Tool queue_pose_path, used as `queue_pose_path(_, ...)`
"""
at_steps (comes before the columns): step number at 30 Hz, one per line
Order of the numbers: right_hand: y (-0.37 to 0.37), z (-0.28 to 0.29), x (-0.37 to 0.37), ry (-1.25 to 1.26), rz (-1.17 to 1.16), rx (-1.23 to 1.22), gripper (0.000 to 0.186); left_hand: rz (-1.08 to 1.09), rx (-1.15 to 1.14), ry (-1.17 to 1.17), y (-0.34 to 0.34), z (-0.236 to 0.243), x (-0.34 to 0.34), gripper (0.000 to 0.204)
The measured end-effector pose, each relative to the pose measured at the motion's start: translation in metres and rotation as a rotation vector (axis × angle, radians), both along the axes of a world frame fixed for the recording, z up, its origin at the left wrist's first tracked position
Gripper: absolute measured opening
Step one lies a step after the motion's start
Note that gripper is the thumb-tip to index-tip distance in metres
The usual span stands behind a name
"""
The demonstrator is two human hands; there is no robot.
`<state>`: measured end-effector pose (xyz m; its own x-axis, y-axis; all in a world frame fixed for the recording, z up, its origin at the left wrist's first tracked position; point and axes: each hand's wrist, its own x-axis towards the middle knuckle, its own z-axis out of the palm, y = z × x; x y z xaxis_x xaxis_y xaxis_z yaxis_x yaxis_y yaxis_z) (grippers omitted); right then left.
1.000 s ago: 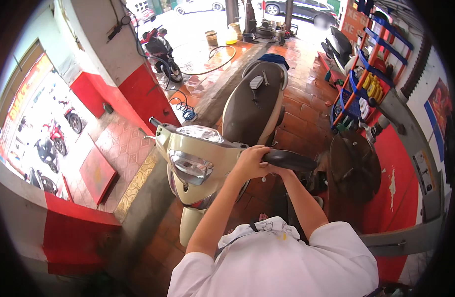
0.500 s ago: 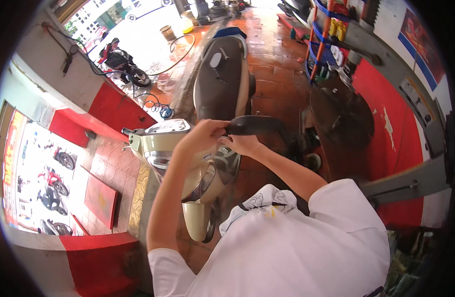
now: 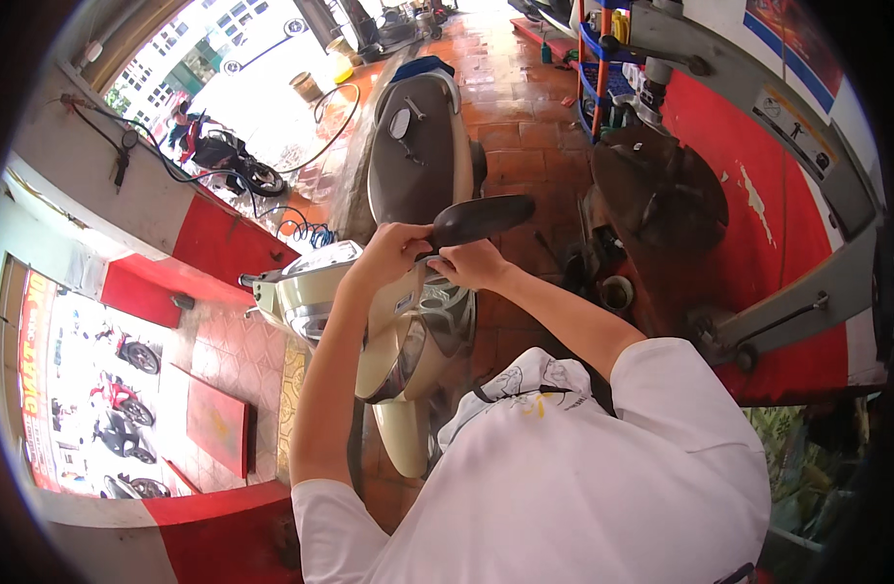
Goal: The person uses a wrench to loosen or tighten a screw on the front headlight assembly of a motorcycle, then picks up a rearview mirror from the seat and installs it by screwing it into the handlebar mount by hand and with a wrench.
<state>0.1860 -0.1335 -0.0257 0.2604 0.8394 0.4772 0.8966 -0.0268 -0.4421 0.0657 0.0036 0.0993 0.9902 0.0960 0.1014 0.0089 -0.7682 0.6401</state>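
Note:
A cream scooter stands with its front toward me and its long brown seat pointing away. Over its handlebar, a dark rear-view mirror sticks out to the right. My left hand is closed around the mirror's inner end, at the stem. Just beside it, my right hand pinches low by the stem's base; what lies between those fingers is hidden. On the seat rest a small wrench and a second mirror with a thin stem.
A dark round-topped machine stands at the right, beside a grey metal arm. Behind it rises an orange and blue rack. Coiled blue hose lies left of the scooter. A red panel lies at the lower left.
The mirror has tilted, its outer end swinging up and away from me. Both hands stay at its stem, shifted slightly. My view has turned a little.

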Motion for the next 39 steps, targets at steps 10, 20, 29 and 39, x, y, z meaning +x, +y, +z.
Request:
queue_pose_path(10, 0.020, -0.009, 0.025, -0.162, -0.033, -0.039, 0.023, -0.081, 0.037, 0.028, -0.004, 0.006, 0.002, 0.030)
queue_pose_path(20, 0.042, -0.024, 0.025, 0.003, -0.126, -0.009, 0.032, -0.045, -0.096, -0.026, -0.018, -0.013, 0.015, 0.029)
queue_pose_path(29, 0.028, -0.012, 0.006, -0.034, -0.183, 0.312, 0.022, 0.230, -0.025, -0.202, -0.027, -0.047, 0.024, 0.020)
queue_pose_path(39, 0.052, -0.039, 0.035, -0.073, -0.135, 0.116, 0.030, 0.233, -0.021, -0.145, -0.027, -0.047, 0.029, 0.016)
